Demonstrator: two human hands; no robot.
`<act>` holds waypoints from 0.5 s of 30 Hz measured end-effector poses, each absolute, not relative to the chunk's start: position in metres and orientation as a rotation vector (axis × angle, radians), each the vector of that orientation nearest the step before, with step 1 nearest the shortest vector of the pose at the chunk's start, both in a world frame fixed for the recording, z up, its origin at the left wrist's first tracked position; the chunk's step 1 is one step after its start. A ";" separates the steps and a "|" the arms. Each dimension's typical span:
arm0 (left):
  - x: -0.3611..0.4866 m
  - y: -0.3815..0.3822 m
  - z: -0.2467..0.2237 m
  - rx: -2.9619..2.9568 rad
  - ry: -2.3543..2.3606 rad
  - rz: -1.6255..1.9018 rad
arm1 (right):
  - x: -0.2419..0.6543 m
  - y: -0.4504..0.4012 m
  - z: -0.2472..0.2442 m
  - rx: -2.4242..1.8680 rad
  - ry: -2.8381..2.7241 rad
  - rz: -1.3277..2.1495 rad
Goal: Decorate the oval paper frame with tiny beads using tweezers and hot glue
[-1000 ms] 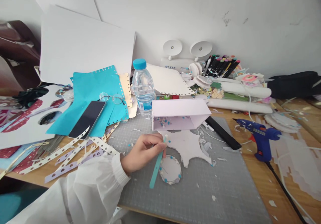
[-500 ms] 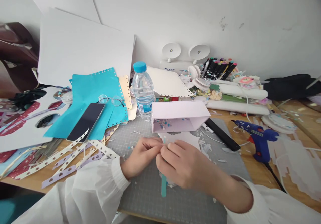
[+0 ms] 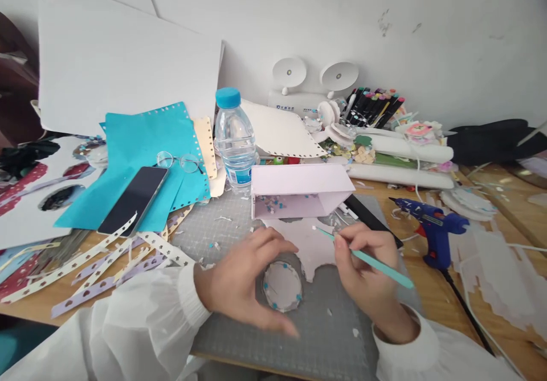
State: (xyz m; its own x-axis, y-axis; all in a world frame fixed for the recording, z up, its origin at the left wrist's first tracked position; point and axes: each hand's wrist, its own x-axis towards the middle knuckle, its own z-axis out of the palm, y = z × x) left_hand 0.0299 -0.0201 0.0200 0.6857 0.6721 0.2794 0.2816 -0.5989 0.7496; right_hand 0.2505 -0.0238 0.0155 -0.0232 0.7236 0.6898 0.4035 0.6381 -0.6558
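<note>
Pinching turquoise tweezer-like tool (image 3: 387,270) in right grip (image 3: 363,287); arching left grip (image 3: 243,278) wide around white disc (image 3: 282,287), near front edge of worktop (image 3: 36,310). Likely light, stiff, fragile at trimmed rim; best taken by opposite sides.

The left hand (image 3: 239,281) arches, thumb and fingers (image 3: 271,241) apart; the right hand (image 3: 368,289) curls, pinching.

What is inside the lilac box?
Inside the lilac box, small white and blue pieces show, mostly at left. Its top panel hides part of the interior; what lies there cannot be seen.
</note>
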 end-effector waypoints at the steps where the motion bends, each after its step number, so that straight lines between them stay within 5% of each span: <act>1: 0.031 -0.021 0.018 2.299 0.704 0.646 | 0.252 -0.027 0.012 -0.976 -1.548 0.423; 6: 0.035 -0.021 0.012 2.499 0.698 0.398 | 0.252 -0.037 0.010 -0.955 -1.466 0.617; 15: 0.031 -0.017 0.016 2.145 0.611 0.740 | 0.255 -0.057 0.023 -0.798 -1.460 0.736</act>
